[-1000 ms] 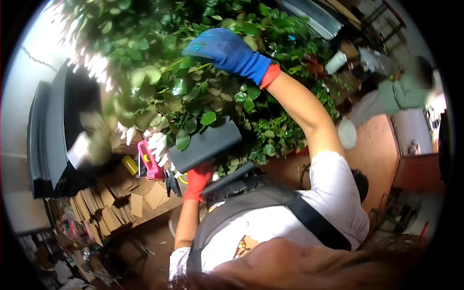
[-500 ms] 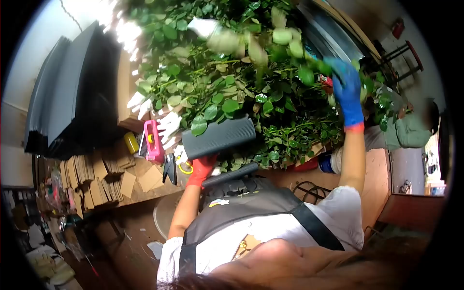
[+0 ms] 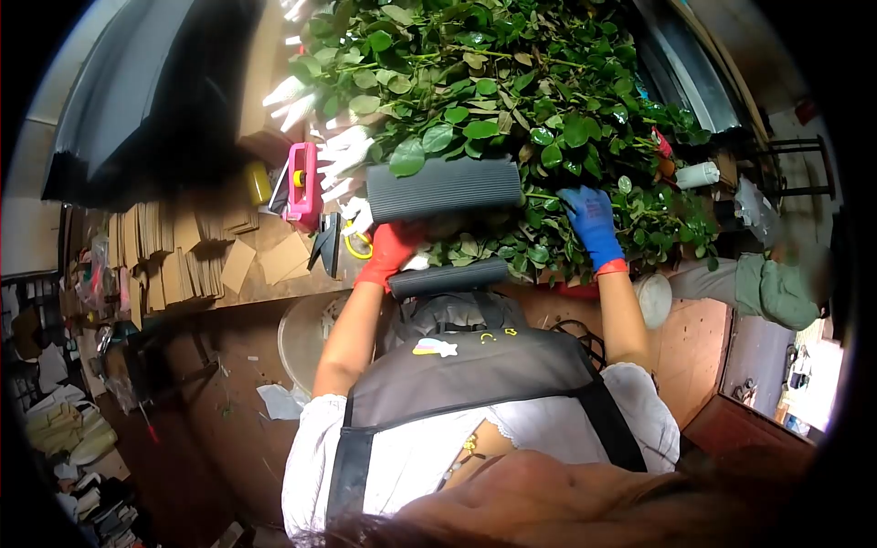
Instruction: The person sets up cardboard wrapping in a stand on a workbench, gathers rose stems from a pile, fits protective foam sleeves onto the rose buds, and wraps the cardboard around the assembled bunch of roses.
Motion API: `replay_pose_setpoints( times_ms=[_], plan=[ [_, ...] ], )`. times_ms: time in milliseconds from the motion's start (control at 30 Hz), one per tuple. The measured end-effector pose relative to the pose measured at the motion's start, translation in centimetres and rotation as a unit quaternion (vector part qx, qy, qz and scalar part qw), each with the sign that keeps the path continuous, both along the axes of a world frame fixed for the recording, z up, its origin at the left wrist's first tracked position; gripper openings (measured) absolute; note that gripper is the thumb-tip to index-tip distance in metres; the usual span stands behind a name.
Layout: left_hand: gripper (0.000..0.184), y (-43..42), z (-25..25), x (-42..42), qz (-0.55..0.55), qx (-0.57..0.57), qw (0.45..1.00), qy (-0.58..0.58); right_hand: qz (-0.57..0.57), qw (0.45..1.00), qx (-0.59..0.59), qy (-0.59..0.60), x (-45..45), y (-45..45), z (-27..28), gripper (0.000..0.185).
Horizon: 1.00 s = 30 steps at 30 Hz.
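Observation:
My right hand (image 3: 592,222), in a blue glove, is low among the leaves, its fingers closed around a leafy rose stem (image 3: 541,195) that points left towards a dark corrugated sheet (image 3: 445,189). My left hand (image 3: 391,250), in a red glove, is at the left end of this sheet, just below its upper flap; its fingertips are hidden. A lower flap (image 3: 448,277) of similar ribbed material lies nearer my apron. Leaves show between the two flaps. A big heap of leafy rose stems (image 3: 512,87) spreads beyond both hands.
Left of the sheet are a pink tape dispenser (image 3: 301,185), yellow-handled scissors (image 3: 354,241), white gloves (image 3: 345,157) and stacked cardboard pieces (image 3: 187,274). A white roll (image 3: 698,175) lies at the right. Another person's green sleeve (image 3: 776,288) shows at far right. A bucket (image 3: 653,301) stands below.
My right hand has come down and left from above the heap, bringing a leafy stem that was blurred in motion. My left hand stays at the sheet. The camera view has shifted.

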State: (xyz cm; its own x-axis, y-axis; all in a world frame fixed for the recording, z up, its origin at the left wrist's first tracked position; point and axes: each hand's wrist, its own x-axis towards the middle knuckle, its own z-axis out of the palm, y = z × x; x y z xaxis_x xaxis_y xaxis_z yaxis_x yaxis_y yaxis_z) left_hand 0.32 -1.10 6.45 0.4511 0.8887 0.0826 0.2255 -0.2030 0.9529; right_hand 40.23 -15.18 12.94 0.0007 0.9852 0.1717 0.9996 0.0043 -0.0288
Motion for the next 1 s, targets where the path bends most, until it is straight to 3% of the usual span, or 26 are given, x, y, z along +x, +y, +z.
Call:
replay_pose_setpoints(
  times_ms=[67,133,167,233,333,400,467,500,533,633,733,767,833,867,933,967,1000],
  plan=[
    [0.032,0.4,-0.8,-0.3,-0.006,0.008,0.999,0.039,0.017,0.999,-0.022,-0.038,0.0,0.6,-0.5,0.04],
    [0.031,0.4,-1.8,-0.8,-0.028,-0.02,0.998,0.056,0.022,0.993,-0.115,-0.002,0.3,0.9,-2.1,0.041],
    [0.028,0.5,-1.6,-0.5,-0.034,0.051,0.995,0.081,0.028,0.989,-0.146,0.005,0.6,1.0,-2.9,0.04],
    [0.025,0.4,-0.9,-0.3,-0.046,0.082,0.991,0.099,0.034,0.979,-0.199,0.012,2.4,1.6,-3.5,0.037],
    [0.03,0.1,-0.4,-0.1,-0.038,0.091,0.992,0.075,-0.064,0.958,-0.277,-0.024,-1.7,4.1,7.7,0.034],
    [0.032,0.1,-0.9,-0.3,-0.049,0.092,0.991,0.079,-0.01,0.982,-0.022,0.186,-1.8,5.5,10.9,0.031],
    [0.03,0.4,-0.5,-0.2,-0.081,0.13,0.984,0.086,-0.004,0.975,0.132,0.179,-3.8,8.2,16.0,0.029],
    [0.029,0.7,-0.8,-0.4,-0.099,0.169,0.976,0.095,0.002,0.981,0.166,0.103,-2.9,9.9,15.9,0.031],
    [0.028,0.9,-1.1,-0.5,-0.117,0.208,0.966,0.104,0.009,0.98,0.199,0.027,-1.7,11.7,15.4,0.033],
    [0.026,0.7,-1.0,-0.4,-0.099,0.218,0.965,0.106,-0.043,0.984,0.098,-0.14,0.8,15.5,11.6,0.036],
    [0.026,0.3,-0.3,-0.3,-0.082,0.186,0.971,0.129,-0.035,0.991,-0.074,-0.105,2.4,18.3,11.7,0.033],
    [0.029,0.2,-0.7,-0.5,-0.085,0.177,0.971,0.134,-0.032,0.997,-0.046,-0.06,2.3,18.3,13.0,0.028],
    [0.031,0.3,-0.9,-0.4,-0.077,0.17,0.974,0.129,-0.023,0.99,0.139,-0.013,3.1,18.0,17.4,0.026],
    [0.03,0.3,-1.1,-0.2,-0.058,0.22,0.964,0.138,-0.016,0.966,0.257,0.004,5.1,18.5,19.1,0.025],
    [0.03,0.2,-1.8,-0.5,-0.064,0.191,0.966,0.163,-0.045,0.871,0.486,-0.06,6.3,17.8,23.8,0.03],
    [0.03,0.1,-1.6,-0.3,-0.062,0.168,0.969,0.167,-0.079,0.865,0.492,-0.062,7.6,17.7,24.8,0.035],
    [0.031,0.1,-1.3,-0.2,-0.06,0.147,0.972,0.173,-0.129,0.897,0.407,-0.11,8.6,18.0,24.7,0.04]
  ],
)
